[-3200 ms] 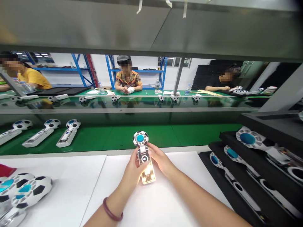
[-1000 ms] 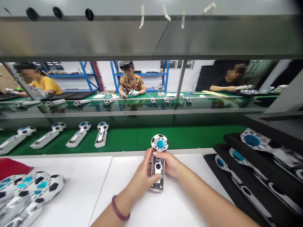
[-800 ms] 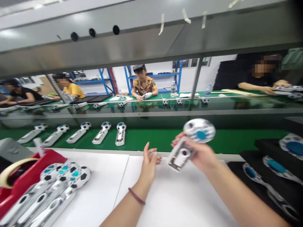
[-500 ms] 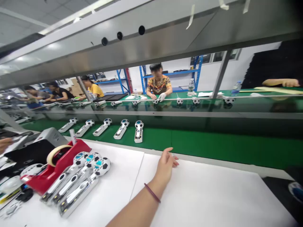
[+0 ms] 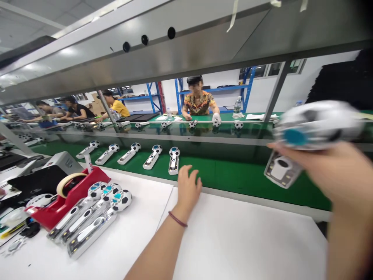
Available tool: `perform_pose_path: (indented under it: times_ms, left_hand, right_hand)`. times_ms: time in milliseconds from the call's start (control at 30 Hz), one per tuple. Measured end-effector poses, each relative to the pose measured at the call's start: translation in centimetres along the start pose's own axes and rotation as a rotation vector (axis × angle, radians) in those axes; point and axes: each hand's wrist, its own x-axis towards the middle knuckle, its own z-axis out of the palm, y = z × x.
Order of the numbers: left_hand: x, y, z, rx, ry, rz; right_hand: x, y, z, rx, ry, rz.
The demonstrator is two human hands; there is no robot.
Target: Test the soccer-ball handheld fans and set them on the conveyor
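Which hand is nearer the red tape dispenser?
Left. The left hand is right of the red tape dispenser, past three ball-topped devices; the right hand, gripping another device, is farther right.

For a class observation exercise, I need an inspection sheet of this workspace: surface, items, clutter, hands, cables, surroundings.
Surface: white sheets, edge to edge, beside a green strip
Items: football-topped device, raised, motion-blurred
Clutter: three similar devices beside a red tape dispenser
Hands: right hand grips the raised device; left hand open, fingers spread
Cables: nothing seen
Surroundings: five devices on the strip; people opposite
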Motion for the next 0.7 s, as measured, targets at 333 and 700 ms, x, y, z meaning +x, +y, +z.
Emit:
perform_pose_path:
  times_ms: [333, 700]
  left_hand:
    - [4.7, -5.5, -0.4, 0.589, 0.175, -0.318]
    - [8.8, -10.3, -6.2, 0.530, -0.095, -0.440]
  right_hand:
    - [-1.0, -2.5, -0.2, 0.322, 0.015, -0.094]
    - [-2.5, -4.9, -2.2, 0.482, 0.094, -0.203]
